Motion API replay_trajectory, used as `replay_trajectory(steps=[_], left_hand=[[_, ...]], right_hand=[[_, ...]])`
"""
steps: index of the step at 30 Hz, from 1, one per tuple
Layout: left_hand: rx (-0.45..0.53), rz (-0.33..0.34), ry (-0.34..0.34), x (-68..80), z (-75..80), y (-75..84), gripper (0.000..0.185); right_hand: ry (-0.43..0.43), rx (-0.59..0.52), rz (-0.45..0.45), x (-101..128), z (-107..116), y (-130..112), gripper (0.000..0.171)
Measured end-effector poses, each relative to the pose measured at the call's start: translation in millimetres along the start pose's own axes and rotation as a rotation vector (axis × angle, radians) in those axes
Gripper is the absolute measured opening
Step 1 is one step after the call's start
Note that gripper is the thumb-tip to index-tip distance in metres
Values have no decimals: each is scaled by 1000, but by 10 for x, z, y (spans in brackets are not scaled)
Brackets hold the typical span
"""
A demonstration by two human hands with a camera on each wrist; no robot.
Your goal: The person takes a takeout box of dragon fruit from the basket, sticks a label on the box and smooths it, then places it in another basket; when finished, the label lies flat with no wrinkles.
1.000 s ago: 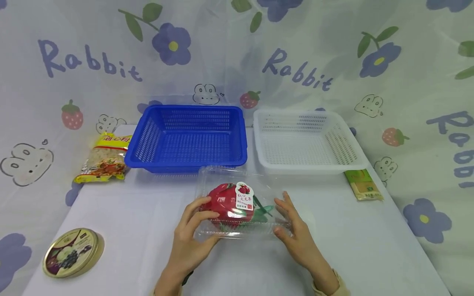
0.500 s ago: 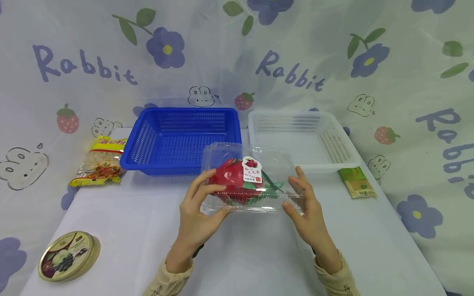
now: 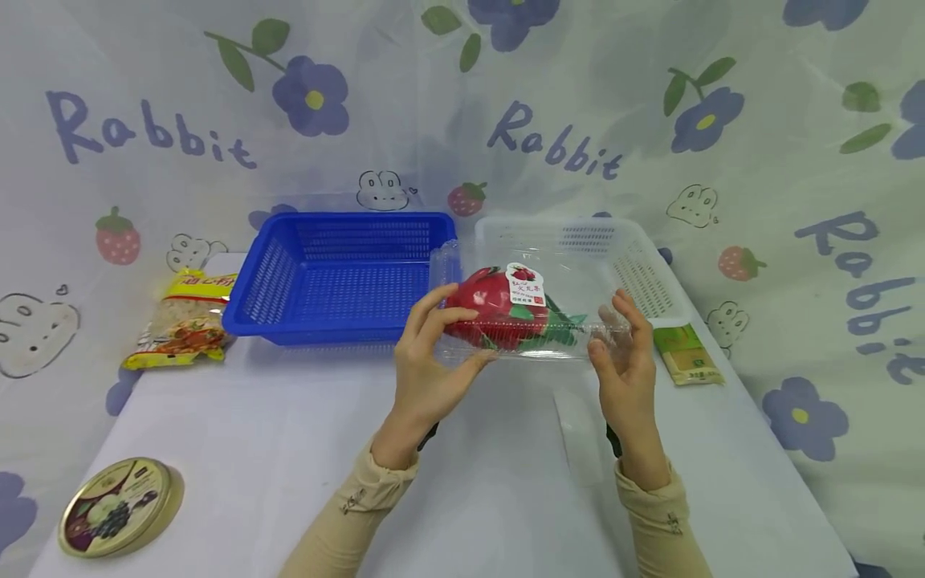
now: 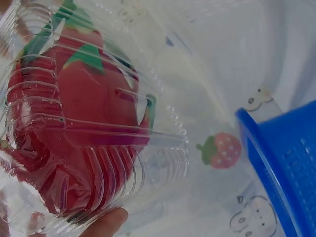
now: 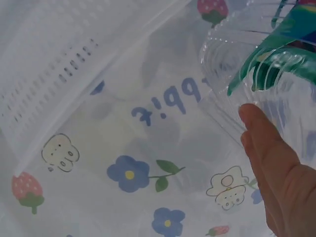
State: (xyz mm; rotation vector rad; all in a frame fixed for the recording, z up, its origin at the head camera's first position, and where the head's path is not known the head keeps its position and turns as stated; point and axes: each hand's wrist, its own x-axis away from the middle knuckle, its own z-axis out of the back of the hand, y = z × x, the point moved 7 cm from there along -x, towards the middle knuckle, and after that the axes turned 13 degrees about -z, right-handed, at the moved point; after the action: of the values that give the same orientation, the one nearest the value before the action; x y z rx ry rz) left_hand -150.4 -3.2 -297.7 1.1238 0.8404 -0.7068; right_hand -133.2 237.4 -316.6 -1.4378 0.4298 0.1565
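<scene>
A clear plastic clamshell box (image 3: 535,341) with a red dragon fruit (image 3: 484,299) inside is held up between both hands. A white label (image 3: 525,285) with a fruit picture is stuck on its lid. My left hand (image 3: 433,353) grips the box's left end, thumb at the lower front edge and fingers over the side. The right hand (image 3: 627,373) grips the right end in the same way. In the head view the box overlaps the front of the white basket (image 3: 672,309). In the left wrist view the fruit's green-tipped scales (image 4: 89,58) show through the ridged plastic.
Left of the white basket stands a blue basket (image 3: 242,321). A yellow food packet (image 3: 184,321) lies beside it, and a round gold tin (image 3: 112,510) sits at the front left. A green packet (image 3: 686,353) lies by the white basket's right front corner.
Both hands have carried the clamshell box forward and to the right, from in front of the baskets to over the white basket's front edge. The view has shifted slightly.
</scene>
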Motion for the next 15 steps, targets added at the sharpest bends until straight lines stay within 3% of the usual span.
replay_trajectory(steps=[7, 15], left_hand=[[20, 30, -5, -142, -262, -128, 48], [-3, 45, -22, -378, -492, -190, 44]], right_hand=[[105, 3, -106, -79, 131, 61, 60], [173, -28, -117, -146, 303, 143, 64]])
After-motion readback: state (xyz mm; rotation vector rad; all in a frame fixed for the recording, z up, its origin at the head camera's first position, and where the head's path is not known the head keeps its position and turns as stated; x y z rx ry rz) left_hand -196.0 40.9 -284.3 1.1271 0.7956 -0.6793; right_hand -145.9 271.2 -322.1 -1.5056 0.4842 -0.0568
